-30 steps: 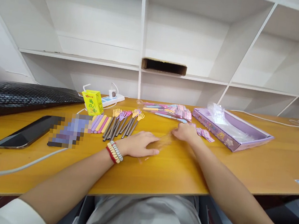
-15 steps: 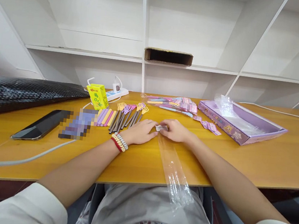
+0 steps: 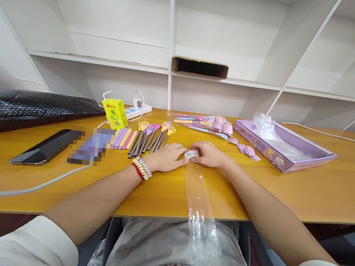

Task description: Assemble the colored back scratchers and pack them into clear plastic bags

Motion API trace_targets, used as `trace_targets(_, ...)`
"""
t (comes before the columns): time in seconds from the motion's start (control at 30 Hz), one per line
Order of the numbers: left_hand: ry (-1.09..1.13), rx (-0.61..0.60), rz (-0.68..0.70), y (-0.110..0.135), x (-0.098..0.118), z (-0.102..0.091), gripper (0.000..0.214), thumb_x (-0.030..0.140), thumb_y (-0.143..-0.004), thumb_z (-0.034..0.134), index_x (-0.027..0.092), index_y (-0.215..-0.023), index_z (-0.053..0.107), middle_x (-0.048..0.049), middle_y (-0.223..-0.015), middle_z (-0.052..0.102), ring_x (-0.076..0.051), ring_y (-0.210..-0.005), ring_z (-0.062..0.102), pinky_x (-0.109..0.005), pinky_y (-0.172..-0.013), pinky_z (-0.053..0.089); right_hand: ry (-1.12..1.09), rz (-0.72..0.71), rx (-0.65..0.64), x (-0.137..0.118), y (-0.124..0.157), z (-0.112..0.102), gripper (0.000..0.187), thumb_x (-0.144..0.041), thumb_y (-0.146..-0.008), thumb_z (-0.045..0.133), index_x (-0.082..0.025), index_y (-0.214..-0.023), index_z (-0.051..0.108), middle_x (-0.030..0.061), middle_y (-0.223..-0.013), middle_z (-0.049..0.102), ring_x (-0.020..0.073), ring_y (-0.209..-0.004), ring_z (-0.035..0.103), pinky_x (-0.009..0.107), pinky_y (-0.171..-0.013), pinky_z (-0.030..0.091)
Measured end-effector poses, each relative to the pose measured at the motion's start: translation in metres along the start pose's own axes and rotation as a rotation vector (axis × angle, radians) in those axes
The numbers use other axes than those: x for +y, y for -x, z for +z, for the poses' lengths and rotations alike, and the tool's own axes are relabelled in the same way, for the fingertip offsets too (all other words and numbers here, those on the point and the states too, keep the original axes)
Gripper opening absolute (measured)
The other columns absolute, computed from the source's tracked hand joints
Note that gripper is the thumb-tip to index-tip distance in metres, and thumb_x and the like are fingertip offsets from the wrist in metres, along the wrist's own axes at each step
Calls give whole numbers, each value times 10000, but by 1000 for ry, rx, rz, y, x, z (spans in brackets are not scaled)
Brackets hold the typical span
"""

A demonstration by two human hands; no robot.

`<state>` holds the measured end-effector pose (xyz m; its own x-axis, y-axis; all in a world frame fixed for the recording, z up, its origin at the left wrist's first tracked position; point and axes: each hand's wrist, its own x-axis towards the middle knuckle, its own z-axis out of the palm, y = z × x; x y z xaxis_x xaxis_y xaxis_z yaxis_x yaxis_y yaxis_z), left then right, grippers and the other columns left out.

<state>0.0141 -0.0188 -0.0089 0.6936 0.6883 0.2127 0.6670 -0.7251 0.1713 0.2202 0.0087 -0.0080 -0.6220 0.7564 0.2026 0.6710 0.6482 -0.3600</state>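
Observation:
A long clear plastic sleeve (image 3: pixel 199 204) lies on the yellow table (image 3: pixel 286 194) and hangs over its near edge toward my lap. At its far end sits a small white label (image 3: pixel 191 154). My left hand (image 3: pixel 165 157), with beaded bracelets at the wrist, and my right hand (image 3: pixel 210 154) meet there, fingers curled and pinching the sleeve's top by the label. Just left of my left hand lies a row of hand-shaped sticks (image 3: pixel 151 138) with dark handles, beside pastel sticks (image 3: pixel 125 138).
A purple shallow box (image 3: pixel 284 148) with crumpled plastic stands at the right, with pink packets (image 3: pixel 248 150) and packed pens (image 3: pixel 203 123) near it. At the left: a yellow drink carton (image 3: pixel 114 114), power strip (image 3: pixel 136 110), phone (image 3: pixel 44 151), black keyboard (image 3: pixel 28 110), white cable (image 3: pixel 28 186). White shelves behind.
A second ago my hands were flat on the table and blurred; they have come together on the sleeve's top end, and the sleeve now stretches straight toward me.

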Motion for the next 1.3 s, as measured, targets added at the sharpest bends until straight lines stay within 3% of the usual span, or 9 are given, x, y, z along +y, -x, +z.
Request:
trace_targets(0.17, 1, 53, -16, 0, 4, 1, 357, 392, -879, 406, 162, -1130, 512, -88, -990, 564, -207, -947, 529, -340, -846, 406, -207, -23, 99, -3, 0, 5, 451, -269, -628, 692, -149, -1050, 590, 9, -782, 581, 118, -685, 502, 247, -658, 379)
trace_targets(0.3, 10, 152, -31, -1, 3, -1, 244, 318, -888, 400, 174, -980, 575, -70, -925, 571, -192, -893, 538, -328, -812, 420, -688, 5, 117, -4, -1, 10, 382, -274, -644, 658, -145, -990, 559, -15, -713, 559, 94, -609, 505, 227, -591, 400)
trace_targets(0.4, 7, 226, -20, -1, 1, -3, 232, 302, -884, 417, 193, -929, 617, -56, -899, 575, -179, -870, 542, -318, -806, 424, -996, 55, 32, -4, -2, 8, 255, -287, -694, 564, -145, -906, 565, 1, -687, 580, 105, -565, 528, 235, -539, 421)
trace_targets(0.5, 37, 286, -4, 0, 2, -5, 240, 301, -881, 435, 204, -935, 647, -46, -886, 594, -165, -847, 551, -307, -800, 430, -1012, 125, -24, -3, -3, 6, 216, -199, -639, 521, -144, -836, 588, 10, -692, 610, 105, -547, 537, 223, -512, 424)
trace_targets(0.6, 97, 330, 31, 0, 5, -8, 248, 290, -888, 429, 203, -939, 655, -40, -890, 619, -152, -843, 559, -294, -799, 432, -947, 133, -49, -4, -2, 5, 311, -132, -582, 504, -146, -876, 605, 1, -691, 633, 94, -533, 532, 207, -514, 414)
trace_targets(0.8, 153, 388, 17, 0, 11, -10, 234, 309, -884, 440, 191, -948, 631, -43, -876, 620, -150, -818, 553, -296, -771, 437, -1276, 75, -161, -4, 3, 3, 387, -221, -613, 535, -141, -989, 585, 55, -803, 660, 127, -556, 572, 217, -461, 381)
trace_targets(0.97, 144, 387, -16, -1, 9, -9, 255, 342, -885, 426, 180, -942, 614, -50, -877, 607, -157, -813, 552, -303, -771, 431, -1379, 62, -151, -4, 3, 2, 399, -281, -641, 630, -136, -1010, 582, 31, -695, 623, 103, -521, 527, 208, -447, 365)
trace_targets(1.07, 160, 358, -51, -1, 9, -8, 245, 327, -868, 445, 179, -999, 590, -52, -900, 619, -163, -809, 562, -305, -758, 433, -1392, 105, -88, -5, 2, 4, 456, -259, -617, 697, -165, -1042, 559, -11, -645, 599, 89, -475, 503, 202, -421, 367)
trace_targets(1.3, 275, 94, -95, 1, 12, -7, 405, 464, -857, 425, 167, -1109, 534, -54, -841, 644, -170, -728, 591, -292, -671, 439, -1369, 256, 322, -3, -6, 4, 483, -296, -594, 743, -181, -997, 502, -60, -566, 555, 65, -396, 455, 188, -357, 330)
